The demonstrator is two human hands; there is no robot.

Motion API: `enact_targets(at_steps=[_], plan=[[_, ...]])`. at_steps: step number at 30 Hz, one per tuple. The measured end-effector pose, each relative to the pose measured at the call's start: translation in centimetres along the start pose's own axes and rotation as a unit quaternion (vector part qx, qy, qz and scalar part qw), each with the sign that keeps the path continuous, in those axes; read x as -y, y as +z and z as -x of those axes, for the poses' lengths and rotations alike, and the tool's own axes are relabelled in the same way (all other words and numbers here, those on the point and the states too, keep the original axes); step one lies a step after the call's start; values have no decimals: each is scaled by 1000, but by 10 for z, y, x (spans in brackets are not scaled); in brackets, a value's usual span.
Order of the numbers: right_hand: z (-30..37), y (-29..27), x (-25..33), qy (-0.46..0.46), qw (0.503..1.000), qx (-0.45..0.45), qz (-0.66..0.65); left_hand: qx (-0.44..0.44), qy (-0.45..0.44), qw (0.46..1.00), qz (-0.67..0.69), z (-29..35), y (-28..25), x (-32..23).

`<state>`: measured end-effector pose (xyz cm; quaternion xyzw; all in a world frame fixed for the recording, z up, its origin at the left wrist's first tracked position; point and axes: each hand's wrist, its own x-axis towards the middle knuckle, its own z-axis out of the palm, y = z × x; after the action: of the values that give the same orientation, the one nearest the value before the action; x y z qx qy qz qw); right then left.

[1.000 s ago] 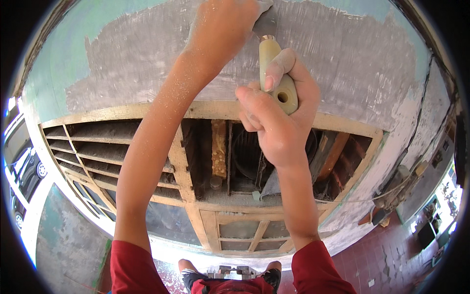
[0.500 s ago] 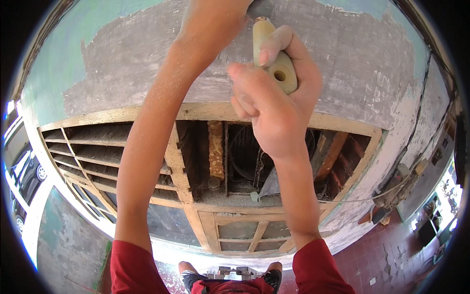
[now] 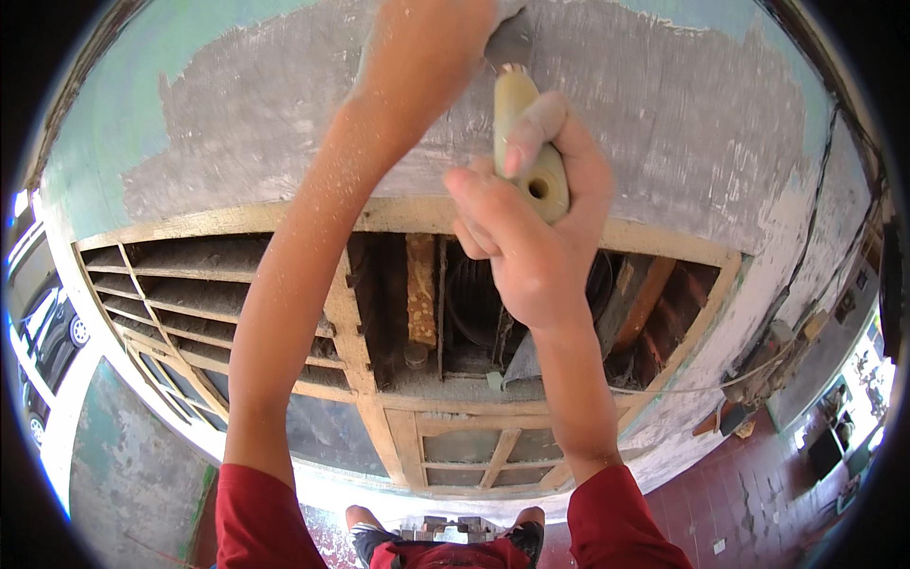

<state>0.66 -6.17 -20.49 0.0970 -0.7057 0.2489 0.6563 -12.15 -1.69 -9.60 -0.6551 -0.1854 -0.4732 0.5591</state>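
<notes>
a: is the left hand [image 3: 427,38] fully in view?
b: no, cut off at twelve o'clock. it also hides most of the scraper [image 3: 527,133] blade.
</notes>
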Motion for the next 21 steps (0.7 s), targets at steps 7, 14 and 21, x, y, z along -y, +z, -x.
enact_targets(at_steps=[7, 14, 21], plan=[[-19, -5, 10, 36, 998, -34, -27, 105, -118, 987, 12, -34, -17, -13], [-8, -3, 6, 33, 999, -38, -3, 27, -63, 997, 35, -16, -6, -5], [14, -1, -9, 37, 999, -4, 21, 14, -49, 996, -75, 25, 1, -10]])
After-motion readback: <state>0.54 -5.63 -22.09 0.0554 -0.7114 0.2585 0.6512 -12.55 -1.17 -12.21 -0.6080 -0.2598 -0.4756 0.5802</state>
